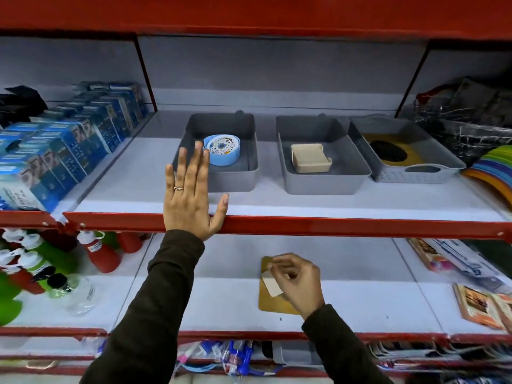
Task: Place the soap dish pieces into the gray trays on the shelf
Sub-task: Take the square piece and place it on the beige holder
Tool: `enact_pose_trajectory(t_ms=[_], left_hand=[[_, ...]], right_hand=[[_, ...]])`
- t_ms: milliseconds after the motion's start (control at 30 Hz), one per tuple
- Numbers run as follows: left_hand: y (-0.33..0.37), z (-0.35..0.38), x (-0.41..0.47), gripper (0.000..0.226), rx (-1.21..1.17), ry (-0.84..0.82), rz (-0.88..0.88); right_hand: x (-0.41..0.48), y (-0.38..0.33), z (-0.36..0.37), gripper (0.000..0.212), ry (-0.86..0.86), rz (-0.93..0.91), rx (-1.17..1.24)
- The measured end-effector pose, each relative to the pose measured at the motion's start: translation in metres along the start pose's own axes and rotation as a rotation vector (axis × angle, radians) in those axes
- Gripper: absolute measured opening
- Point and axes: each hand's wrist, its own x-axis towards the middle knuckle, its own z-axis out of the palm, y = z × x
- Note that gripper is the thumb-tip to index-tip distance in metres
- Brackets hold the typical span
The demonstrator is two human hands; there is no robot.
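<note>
— What's around you there?

— I'm facing a shop shelving unit (pixel 277 202) with red metal edges and pale grey-white boards, its back panel (pixel 277 76) the same pale grey. A red band (pixel 249 12) runs across the top.

— Anything stocked on it?

— Blue boxes (pixel 63 151) fill the upper level on the left, and coloured plates (pixel 493 170) sit at the far right. On the level below, red and green bottles (pixel 33 267) stand left and flat packets (pixel 482 303) lie right. The light is even and cool.

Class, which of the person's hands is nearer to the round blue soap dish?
Left. The left hand is raised just before the blue soap dish; the right hand is on the lower shelf.
</note>
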Motion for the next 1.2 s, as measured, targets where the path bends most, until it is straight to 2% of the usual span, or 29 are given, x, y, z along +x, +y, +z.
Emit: enact_pose_trajectory(t_ms=[200,333,467,600,733,867,1033,1200], left_hand=[[0.0,0.003,0.001,0.084,-0.01,0.042,-0.001],[0.0,0.004,0.001,0.084,-0.023,0.068,0.007],[0.0,0.004,0.001,0.084,-0.027,0.08,0.011],[0.0,0.004,0.001,0.085,-0.022,0.078,0.009],[0.0,0.002,0.002,0.085,-0.016,0.049,0.005],[0.002,-0.003,0.002,0.085,-0.002,-0.01,0.0],[0.003,-0.011,0.004,0.083,-0.006,-0.09,-0.018],[0.006,-0.019,0.004,0.082,0.004,-0.158,-0.05]], right_hand=[[0.039,0.086,0.02,0.045,-0.207,0.348,-0.455],[0.046,0.103,0.029,0.07,-0.282,0.437,-0.712],[0.049,0.108,0.034,0.08,-0.292,0.448,-0.775],[0.055,0.103,0.033,0.077,-0.292,0.484,-0.72],[0.055,0.091,0.025,0.038,-0.186,0.497,-0.459],[0.04,0.067,0.009,0.024,-0.079,0.482,-0.211],[0.017,0.013,-0.019,0.013,-0.123,0.492,0.015],[-0.003,-0.053,-0.062,0.01,-0.287,0.4,0.109]])
